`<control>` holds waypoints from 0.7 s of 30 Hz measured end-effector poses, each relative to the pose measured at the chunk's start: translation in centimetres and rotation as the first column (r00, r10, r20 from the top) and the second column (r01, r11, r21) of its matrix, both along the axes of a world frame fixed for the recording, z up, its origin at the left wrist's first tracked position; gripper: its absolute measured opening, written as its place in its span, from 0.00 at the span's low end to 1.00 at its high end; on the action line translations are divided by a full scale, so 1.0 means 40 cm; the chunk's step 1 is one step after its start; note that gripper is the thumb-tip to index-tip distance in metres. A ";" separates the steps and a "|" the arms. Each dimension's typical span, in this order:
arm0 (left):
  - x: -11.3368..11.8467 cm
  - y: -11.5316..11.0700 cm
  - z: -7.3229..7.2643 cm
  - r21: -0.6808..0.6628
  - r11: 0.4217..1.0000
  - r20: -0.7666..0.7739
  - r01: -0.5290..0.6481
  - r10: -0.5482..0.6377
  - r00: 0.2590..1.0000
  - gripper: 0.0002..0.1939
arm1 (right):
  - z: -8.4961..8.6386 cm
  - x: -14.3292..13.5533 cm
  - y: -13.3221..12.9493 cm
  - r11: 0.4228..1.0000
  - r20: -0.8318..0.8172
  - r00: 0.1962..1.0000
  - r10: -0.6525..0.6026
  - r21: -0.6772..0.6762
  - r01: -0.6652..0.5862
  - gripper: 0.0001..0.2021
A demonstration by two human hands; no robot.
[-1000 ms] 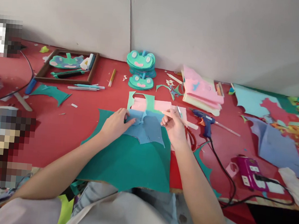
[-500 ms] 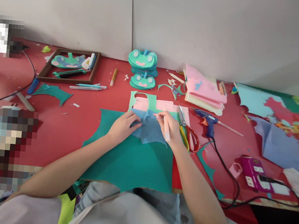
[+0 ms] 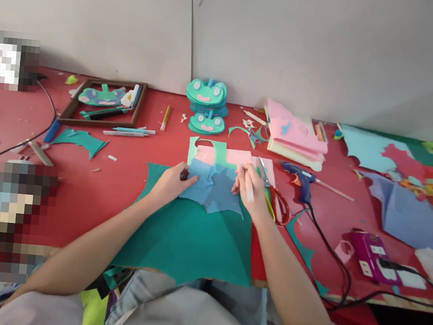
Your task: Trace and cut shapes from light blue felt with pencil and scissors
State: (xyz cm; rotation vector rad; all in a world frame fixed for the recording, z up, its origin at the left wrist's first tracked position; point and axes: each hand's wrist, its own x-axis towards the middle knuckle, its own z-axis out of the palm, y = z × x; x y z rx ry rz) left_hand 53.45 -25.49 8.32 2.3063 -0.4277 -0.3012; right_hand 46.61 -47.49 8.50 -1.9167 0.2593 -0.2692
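A jagged piece of blue felt point(image 3: 225, 191) lies over the top of a large dark green felt sheet point(image 3: 191, 236). My left hand point(image 3: 174, 183) pinches the left edge of the blue felt between thumb and fingers. At the right side of the blue felt, my right hand point(image 3: 251, 187) is closed round a whitish pen point(image 3: 249, 189). Behind them lie a light green cut-out sheet point(image 3: 220, 152) and pink felt point(image 3: 205, 154). Scissors point(image 3: 281, 206) with red and yellow handles rest just right of my right hand.
Stacked green frog-face shapes point(image 3: 206, 95) stand at the back. A wooden frame point(image 3: 98, 123) holds markers at the left. Folded pink felt point(image 3: 297, 134), a blue glue gun point(image 3: 304, 183) and a purple power box point(image 3: 373, 252) with cables are on the right.
My left hand has shifted left and taken the left edge of the blue felt, which now spreads wider. My right hand has moved slightly right, its fingers more curled. The view has tilted slightly.
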 end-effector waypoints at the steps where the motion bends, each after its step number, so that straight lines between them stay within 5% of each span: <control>1: 0.001 -0.001 -0.002 -0.069 0.997 -0.037 0.036 -0.038 0.999 0.12 | 0.000 0.001 -0.001 1.000 0.001 1.000 -0.010 0.007 0.010 0.14; 4: 0.004 -0.003 0.002 -0.229 0.972 -0.147 0.059 -0.095 0.985 0.10 | 0.004 0.002 -0.010 0.996 0.038 0.996 -0.080 0.034 0.079 0.14; 11: -0.004 -0.001 0.044 -0.456 0.875 -0.240 -0.161 0.053 0.969 0.13 | 0.035 0.004 -0.047 0.929 0.146 0.942 -0.304 0.265 0.258 0.16; 15: -0.007 0.001 0.050 -0.471 0.857 -0.233 -0.209 0.108 0.966 0.13 | 0.046 0.005 -0.053 0.870 0.039 0.994 -0.100 0.489 0.068 0.19; 18: -0.006 0.001 0.044 -0.492 0.841 -0.239 -0.224 0.117 0.964 0.14 | 0.048 0.002 -0.043 0.862 0.035 0.999 0.034 0.504 -0.048 0.16; 21: -0.004 0.000 0.035 -0.522 0.824 -0.249 -0.218 0.097 0.964 0.14 | 0.046 0.001 -0.032 0.865 0.055 0.998 0.038 0.498 -0.060 0.16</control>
